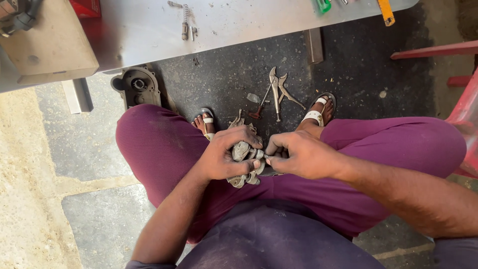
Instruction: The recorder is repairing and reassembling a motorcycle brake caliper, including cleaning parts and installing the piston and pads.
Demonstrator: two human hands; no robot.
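Tightly gripped metal part (244, 164), left hand (224, 157), right hand (303, 155)

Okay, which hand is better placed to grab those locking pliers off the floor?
Probably the right hand. Its fingers only pinch the edge of the grimy grey metal part, while the left hand wraps around it, carrying it. The silver locking pliers lie on the dark floor nearer the right foot.

Person seated, knees apart, forearms converging over lap. Left hand (224, 157) curled, fingers (247, 135) wrapped tight, knuckles up. Right hand (303, 155) close beside it, nearly touching, fingertips pinched toward left palm. Right forearm angled in from lower right.
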